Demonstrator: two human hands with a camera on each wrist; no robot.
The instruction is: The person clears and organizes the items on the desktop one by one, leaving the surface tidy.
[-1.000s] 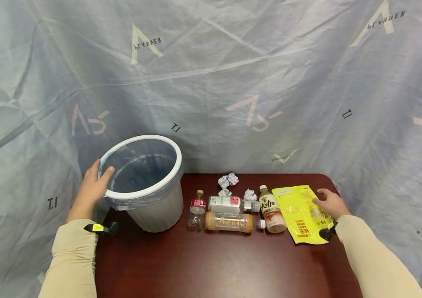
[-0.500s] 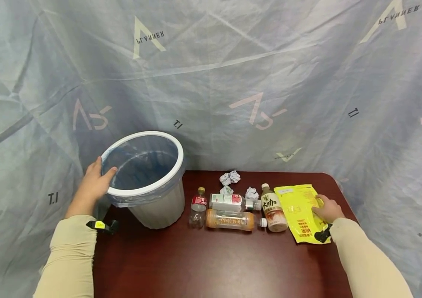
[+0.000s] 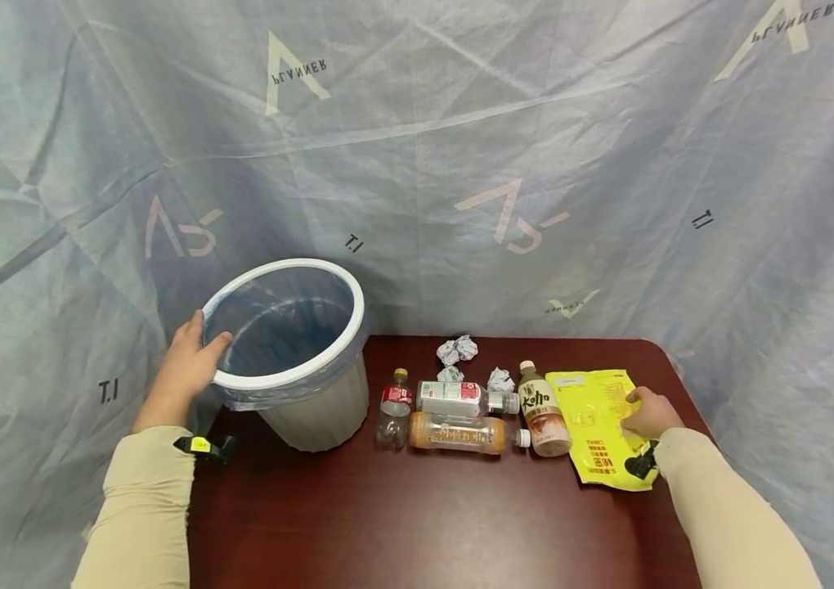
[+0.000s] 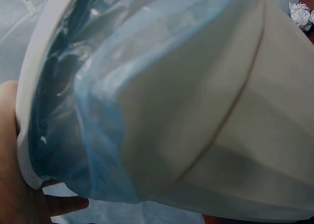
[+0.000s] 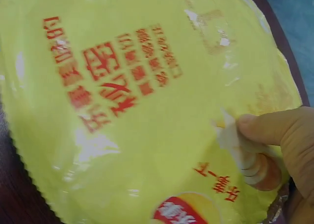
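Note:
My left hand (image 3: 186, 366) grips the white rim of a trash can (image 3: 317, 413), its thumb over the rim and fingers outside. A clear bluish liner (image 4: 100, 131) folds down over the can's outside in the left wrist view. At the table's right side, my right hand (image 3: 652, 413) pinches the right edge of a yellow snack bag (image 3: 594, 425). In the right wrist view the thumb (image 5: 265, 128) lies on the bag's printed face, and the other fingers are mostly hidden. Left of the bag lies a brown-labelled drink bottle (image 3: 544, 413) with a white cap.
Between can and bag lie an orange-banded bottle (image 3: 457, 433), a white-labelled bottle (image 3: 450, 398) and a red-labelled bottle (image 3: 393, 413). Crumpled paper balls (image 3: 457, 350) sit behind them on the dark red table (image 3: 446, 515). A grey sheet (image 3: 417, 204) hangs behind.
My right hand has come down onto the yellow bag and taken its right edge; the bag has shifted slightly. The left hand keeps its grip on the trash can.

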